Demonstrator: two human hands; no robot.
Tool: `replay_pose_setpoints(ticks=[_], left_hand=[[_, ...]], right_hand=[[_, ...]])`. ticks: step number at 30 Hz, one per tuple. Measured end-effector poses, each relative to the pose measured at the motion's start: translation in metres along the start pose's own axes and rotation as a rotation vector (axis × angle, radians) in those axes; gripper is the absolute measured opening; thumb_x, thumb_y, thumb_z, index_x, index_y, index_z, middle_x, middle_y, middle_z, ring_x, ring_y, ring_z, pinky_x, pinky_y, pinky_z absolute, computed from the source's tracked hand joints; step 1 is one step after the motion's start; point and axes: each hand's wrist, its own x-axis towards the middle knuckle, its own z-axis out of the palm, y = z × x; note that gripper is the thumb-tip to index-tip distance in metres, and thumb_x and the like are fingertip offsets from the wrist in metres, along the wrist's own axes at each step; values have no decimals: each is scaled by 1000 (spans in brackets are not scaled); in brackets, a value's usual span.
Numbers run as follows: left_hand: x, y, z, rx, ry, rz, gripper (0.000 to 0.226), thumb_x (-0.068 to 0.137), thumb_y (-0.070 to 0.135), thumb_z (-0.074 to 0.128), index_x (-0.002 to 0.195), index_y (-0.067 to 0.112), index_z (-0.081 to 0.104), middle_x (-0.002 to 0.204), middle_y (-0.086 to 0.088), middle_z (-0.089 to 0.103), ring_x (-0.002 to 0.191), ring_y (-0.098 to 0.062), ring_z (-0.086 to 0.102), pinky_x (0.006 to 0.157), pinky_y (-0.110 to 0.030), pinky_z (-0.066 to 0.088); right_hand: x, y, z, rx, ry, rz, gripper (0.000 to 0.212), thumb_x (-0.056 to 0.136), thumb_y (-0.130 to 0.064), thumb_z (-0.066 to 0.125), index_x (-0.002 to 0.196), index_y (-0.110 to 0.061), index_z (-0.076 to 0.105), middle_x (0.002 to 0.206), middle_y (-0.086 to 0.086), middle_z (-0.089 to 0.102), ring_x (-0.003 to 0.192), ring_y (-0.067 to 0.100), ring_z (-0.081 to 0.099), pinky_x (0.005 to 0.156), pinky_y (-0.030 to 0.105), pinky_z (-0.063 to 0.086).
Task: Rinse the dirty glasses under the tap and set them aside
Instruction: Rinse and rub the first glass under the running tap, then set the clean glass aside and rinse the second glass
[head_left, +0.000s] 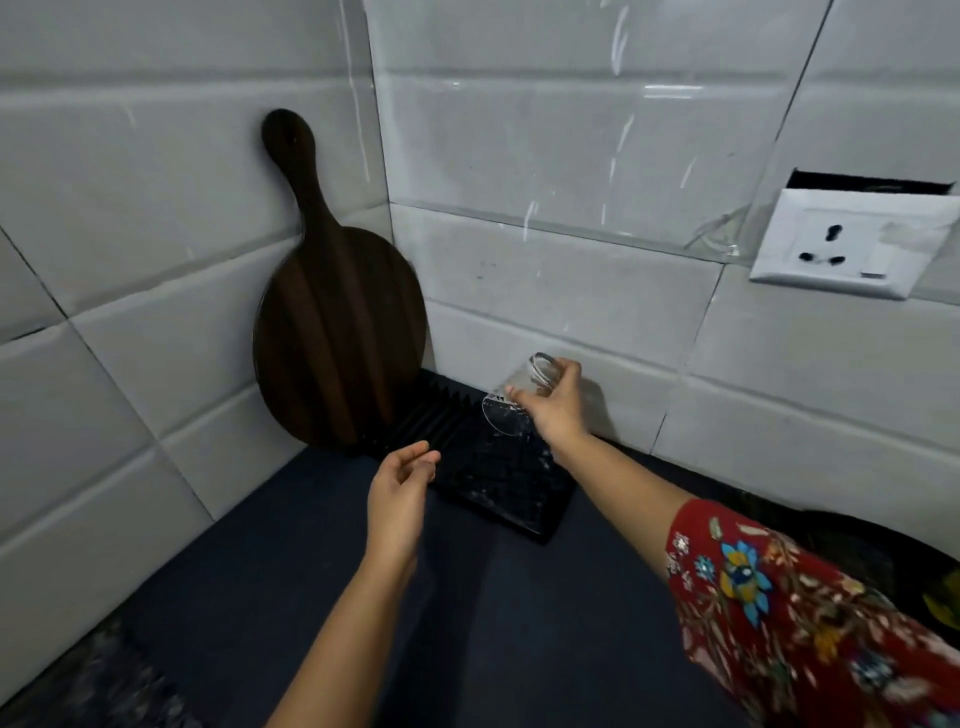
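Clear glass (501, 410), tilted mouth-down, hovers just above the black rack (498, 486), grasped by the right hand (558, 410). The left hand (397, 493) is nearby, fingers released, empty.

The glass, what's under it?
Under the tilted glass, held by the right hand, lies a black ridged drying mat on the dark counter. The hand covers part of the mat.

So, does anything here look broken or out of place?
Yes, the socket on the right. Its plate sits crooked and pulled forward, with a dark open gap above it. The tilted glass is simply being held over the rack.
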Motion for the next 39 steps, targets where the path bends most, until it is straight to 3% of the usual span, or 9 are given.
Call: replay_pose_setpoints(ticks=[4, 7, 20, 23, 26, 30, 31, 34, 39], left_hand=[[10, -13, 5, 3, 10, -23, 26, 96, 14, 53, 121, 17, 59, 106, 10, 65, 104, -7, 59, 79, -16, 41], [14, -18, 8, 0, 19, -20, 25, 95, 13, 53, 120, 16, 59, 106, 9, 65, 101, -6, 59, 78, -16, 42], [16, -26, 17, -9, 29, -37, 23, 95, 14, 54, 117, 19, 60, 108, 7, 66, 104, -7, 60, 84, -20, 42], [13, -21, 16, -14, 40, -24, 23, 95, 14, 53, 116, 20, 59, 111, 5, 66, 104, -7, 59, 91, -25, 44], [4, -9, 17, -41, 60, 17, 25, 95, 9, 51, 117, 18, 58, 113, 3, 64, 98, 0, 58, 97, -29, 43], [-27, 16, 32, -98, 3, 77, 27, 95, 4, 50, 118, 13, 58, 112, 2, 64, 99, -1, 58, 98, -27, 42], [-39, 21, 38, -110, -26, 86, 27, 94, 4, 50, 118, 13, 59, 111, 3, 65, 102, -4, 59, 96, -27, 43], [-91, 36, 64, -120, -154, 89, 25, 95, 8, 50, 115, 19, 60, 111, 5, 67, 103, -9, 61, 85, -24, 43], [-189, 34, 106, -108, -335, 76, 23, 95, 12, 51, 109, 26, 62, 108, 9, 70, 103, -7, 64, 89, -27, 45]], right_hand=[[19, 17, 18, -290, -62, -147, 66, 72, -15, 81, 123, -9, 39, 107, 2, 54, 98, 19, 56, 83, 27, 45], [26, 28, 23, -395, -109, -193, 66, 71, -17, 81, 122, -10, 39, 113, 9, 60, 104, 24, 59, 88, 30, 47], [27, 35, 31, -511, -102, -229, 69, 71, -21, 81, 126, -11, 41, 119, 11, 61, 112, 24, 56, 91, 28, 45], [22, 31, 29, -534, -133, -189, 81, 69, -26, 83, 134, -11, 36, 126, 12, 57, 119, 26, 52, 97, 29, 42], [7, 15, 16, -375, -132, -65, 87, 70, -31, 81, 140, -13, 32, 129, 8, 51, 120, 23, 49, 101, 32, 41], [-46, -38, -38, 72, -17, 36, 18, 85, -15, 66, 101, -18, 59, 97, 1, 64, 87, 16, 61, 74, 24, 47], [-63, -52, -56, 159, -27, 63, 11, 87, -12, 62, 96, -19, 60, 90, 0, 66, 78, 13, 61, 68, 21, 46], [-126, -82, -123, 296, -59, 117, 9, 92, -13, 55, 94, -20, 62, 83, -4, 68, 70, 9, 62, 64, 18, 47], [-212, -87, -216, 272, -46, 139, 13, 94, -18, 52, 90, -22, 64, 85, -5, 70, 73, 8, 65, 67, 19, 46]])
